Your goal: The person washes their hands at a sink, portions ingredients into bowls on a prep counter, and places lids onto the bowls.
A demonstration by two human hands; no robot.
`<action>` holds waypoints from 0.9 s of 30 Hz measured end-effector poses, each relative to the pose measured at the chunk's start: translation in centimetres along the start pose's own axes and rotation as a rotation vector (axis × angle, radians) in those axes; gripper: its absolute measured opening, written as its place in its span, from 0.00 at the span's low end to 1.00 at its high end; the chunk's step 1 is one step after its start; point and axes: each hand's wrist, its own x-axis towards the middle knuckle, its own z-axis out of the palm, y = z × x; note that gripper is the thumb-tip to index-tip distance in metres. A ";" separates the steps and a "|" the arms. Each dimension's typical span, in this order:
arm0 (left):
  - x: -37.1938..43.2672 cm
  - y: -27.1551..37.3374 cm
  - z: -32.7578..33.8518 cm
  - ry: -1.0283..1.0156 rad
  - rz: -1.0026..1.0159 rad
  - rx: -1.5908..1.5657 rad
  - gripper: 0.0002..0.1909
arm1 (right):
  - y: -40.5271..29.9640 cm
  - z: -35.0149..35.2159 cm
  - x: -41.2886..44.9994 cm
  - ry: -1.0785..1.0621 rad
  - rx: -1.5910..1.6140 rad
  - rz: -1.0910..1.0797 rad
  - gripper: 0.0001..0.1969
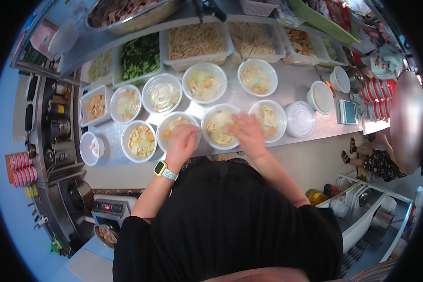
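My left hand (183, 141), with a yellow-cased watch (160, 168) on the wrist, is over a clear plastic bowl (172, 119) of food. Its fingers curl downward and their tips are hidden. Blurred and with fingers apart, my right hand (249, 135) hovers around the near rims of two bowls. One is a noodle-like food bowl (215, 130); the other, a bowl with pale tofu-like slabs (269, 118), is to its right. Left of my left hand stands another filled bowl (141, 141). A back row holds a lidded bowl (161, 93) and several bowls of mixed food (203, 84).
Bins of chopped greens (140, 58) and shredded pale food (195, 40) line the back. Stacked lids (300, 119), stacked bowls (320, 98) and a digital scale (348, 112) are on the right. A small tub (91, 149) stands at the left end. Another person (384, 162) is at far right.
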 end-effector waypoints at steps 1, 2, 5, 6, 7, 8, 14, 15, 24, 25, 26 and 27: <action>-0.5 -0.1 -0.7 0.022 -0.003 0.022 0.07 | -1.2 1.1 -0.1 -0.014 0.015 -0.002 0.24; -1.2 0.1 -1.2 0.006 -0.018 0.019 0.07 | -2.2 2.4 -0.4 -0.198 0.028 0.024 0.24; -2.8 -1.6 -2.1 -0.020 -0.021 0.020 0.07 | -3.6 3.1 -0.6 -0.371 0.073 0.104 0.26; -3.3 -1.9 -2.3 -0.022 -0.030 0.015 0.07 | -4.0 2.7 -1.2 -0.361 0.099 0.183 0.28; -3.6 -2.1 -2.5 -0.036 -0.034 0.009 0.07 | -4.2 2.6 -1.4 -0.370 0.099 0.188 0.28; -3.8 -2.4 -2.6 -0.052 -0.035 0.003 0.07 | -4.2 2.6 -1.6 -0.344 0.083 0.217 0.29; -1.1 -2.0 -0.9 -0.320 0.221 0.242 0.23 | -5.0 2.9 -2.8 -0.311 -0.007 0.269 0.25; -0.5 -1.8 -0.1 -0.329 0.230 0.237 0.23 | -5.0 3.5 -3.1 -0.290 0.018 0.284 0.24; 0.2 -2.1 3.5 -0.428 0.285 0.558 0.32 | 5.7 3.3 -6.6 0.206 -0.111 0.550 0.19; 0.4 -2.3 3.2 -0.420 0.281 0.561 0.32 | 7.9 2.1 -7.3 0.395 -0.312 0.695 0.22; 0.5 -2.8 2.4 -0.435 0.306 0.400 0.28 | 10.4 0.9 -8.8 0.404 -0.524 1.009 0.28; 0.5 -2.9 1.6 -0.458 0.339 0.232 0.25 | 13.6 0.3 -10.9 0.395 -0.575 1.454 0.35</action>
